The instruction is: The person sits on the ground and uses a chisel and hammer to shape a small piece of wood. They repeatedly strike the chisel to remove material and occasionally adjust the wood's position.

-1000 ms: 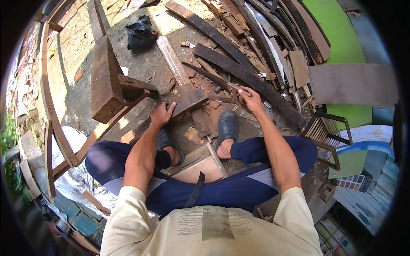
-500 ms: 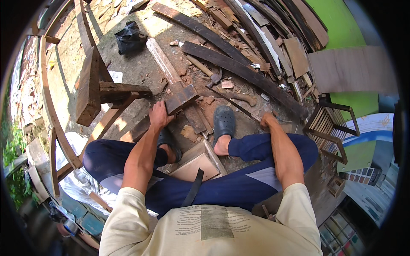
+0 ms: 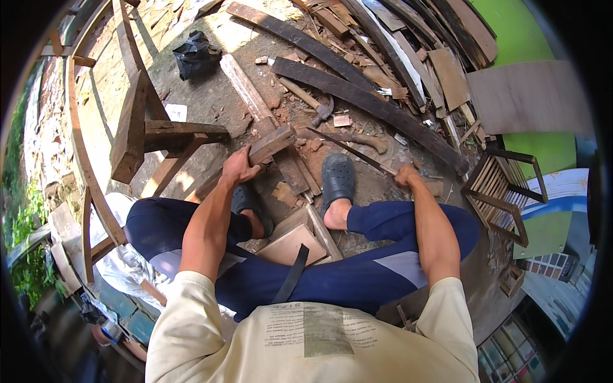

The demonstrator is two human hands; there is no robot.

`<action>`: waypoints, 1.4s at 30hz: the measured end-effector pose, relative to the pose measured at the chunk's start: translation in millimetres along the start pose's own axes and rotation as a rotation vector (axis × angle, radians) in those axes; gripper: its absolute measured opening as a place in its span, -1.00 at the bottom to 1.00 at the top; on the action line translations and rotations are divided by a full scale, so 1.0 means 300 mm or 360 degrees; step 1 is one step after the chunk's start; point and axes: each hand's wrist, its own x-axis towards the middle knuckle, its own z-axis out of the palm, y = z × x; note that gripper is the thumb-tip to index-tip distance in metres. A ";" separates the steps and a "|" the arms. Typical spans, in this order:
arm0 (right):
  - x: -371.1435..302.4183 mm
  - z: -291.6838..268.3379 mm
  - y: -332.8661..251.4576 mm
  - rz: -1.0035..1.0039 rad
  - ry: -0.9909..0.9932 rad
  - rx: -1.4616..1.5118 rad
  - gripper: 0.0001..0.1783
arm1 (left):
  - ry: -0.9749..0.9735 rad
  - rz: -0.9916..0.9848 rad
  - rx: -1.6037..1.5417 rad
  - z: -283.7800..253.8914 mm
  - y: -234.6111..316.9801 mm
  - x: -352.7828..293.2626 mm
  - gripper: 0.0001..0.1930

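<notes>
**Steady the timber first, mind the blade beside the foot**

The person's left hand (image 3: pixel 240 167) is clasped over a timber beam (image 3: pixel 273 143), with the thumb on the near side. The beam lies crosswise over the near part of a paint-streaked plank (image 3: pixel 244 88), its far end jutting a little past the plank's right edge. Whether it bears firmly on the plank cannot be told from this angle; good work here seems to call for full contact, since a rocking beam would pinch or skip the teeth.

The right hand (image 3: pixel 406 175) is curled round the handle end of a handsaw (image 3: pixel 351 150), well to the right of the plank. The blade shows almost edge-on, its tip pointing back toward the plank and near the beam's end. For a true stroke, wrist, forearm and blade would best share one line, with light pressure and long, even pulls.

The left hand looks well placed, set back from the jutting end; keeping the thumb away from the blade's path matters most. The right clog (image 3: pixel 338 177), just right of the plank, sits close under the blade and would be safer drawn back. The hammer (image 3: pixel 302 93) and the curved wooden handle (image 3: pixel 373 142), both right of the plank, could snag a low stroke.
</notes>
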 end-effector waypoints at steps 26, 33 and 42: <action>-1.021 -0.198 -0.724 -0.0862 0.0859 0.1412 -0.73 | -0.0063 -0.0016 -0.0191 0.002 0.091 0.132 0.24; -1.055 -0.085 -0.907 -0.0722 0.0909 0.1427 -0.71 | -0.0183 0.0008 -0.0251 -0.068 0.086 0.146 0.16; -1.023 -0.003 -0.932 -0.0693 0.0831 0.1363 -0.76 | -0.0200 0.0103 -0.0260 -0.040 0.032 0.194 0.18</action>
